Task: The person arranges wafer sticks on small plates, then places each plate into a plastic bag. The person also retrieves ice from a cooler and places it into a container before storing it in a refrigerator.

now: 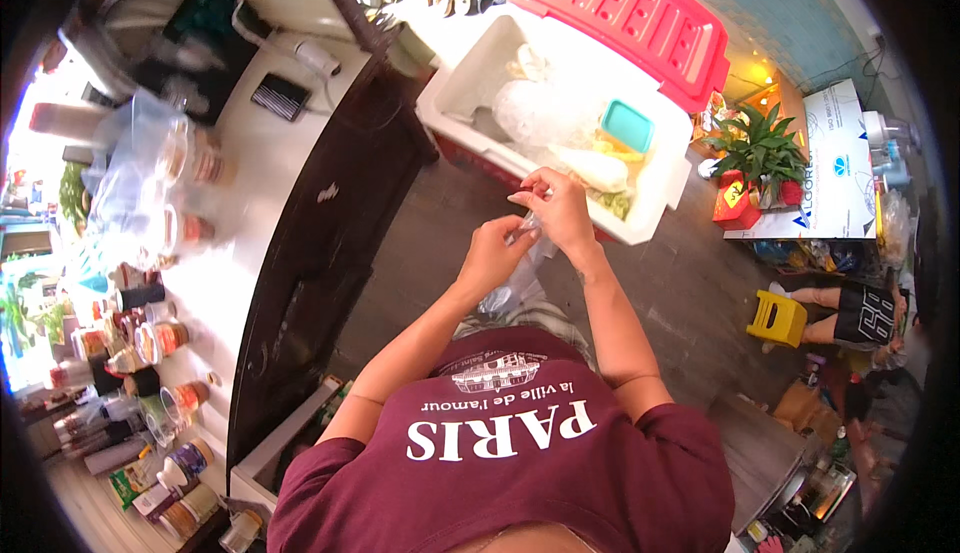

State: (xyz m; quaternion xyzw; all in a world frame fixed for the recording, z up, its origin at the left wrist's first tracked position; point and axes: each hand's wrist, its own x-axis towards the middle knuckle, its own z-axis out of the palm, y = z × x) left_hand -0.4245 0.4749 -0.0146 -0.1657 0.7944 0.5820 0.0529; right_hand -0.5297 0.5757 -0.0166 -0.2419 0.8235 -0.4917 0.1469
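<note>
A clear plastic bag hangs in front of my shirt, its upper part bunched between my hands. My left hand pinches this bunched plastic between thumb and fingers. Just above it, my right hand has its fingertips drawn together on the top end of the same bag. What lies inside the bag is hard to make out. Beyond my hands stands an open white cooler box. It holds a clear bag of what looks like ice, a teal container and a pale filled bag.
The cooler's red lid leans back behind it. A dark-sided counter curves along the left, with a phone and several cups and jars on top. To the right are a potted plant, a yellow stool and another person.
</note>
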